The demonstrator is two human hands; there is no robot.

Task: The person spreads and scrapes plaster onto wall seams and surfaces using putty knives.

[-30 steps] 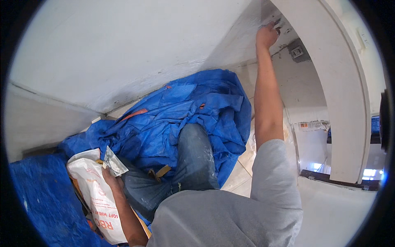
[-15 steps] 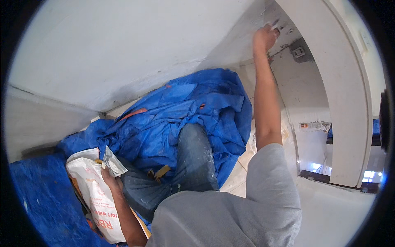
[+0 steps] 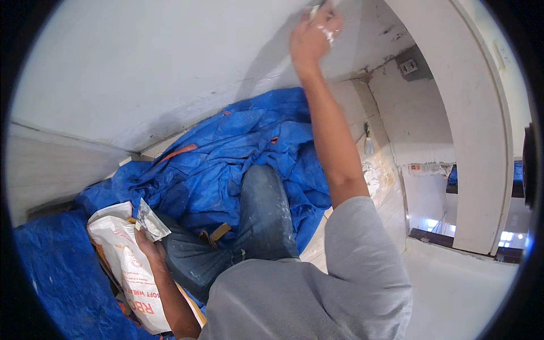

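My left hand (image 3: 148, 245) is closed around the handle of a broad putty knife (image 3: 152, 222), whose metal blade is smeared with white paste. It rests by my left thigh, beside a white printed sack (image 3: 127, 260). Reaching up and forward, my right hand (image 3: 317, 37) is at the white wall (image 3: 170, 62). White paste marks its knuckles, and it grips what looks like a small scraper (image 3: 314, 11), blurred and partly hidden by the fingers.
A crumpled blue tarp (image 3: 221, 141) covers the floor ahead of my knees. On the tiles to the right lies a slim tool (image 3: 368, 139). A socket box (image 3: 408, 67) sits in the right wall, behind a white post (image 3: 481, 130).
My right hand has swept left and up along the wall, away from the corner, uncovering the tool on the floor. My left hand has barely moved.
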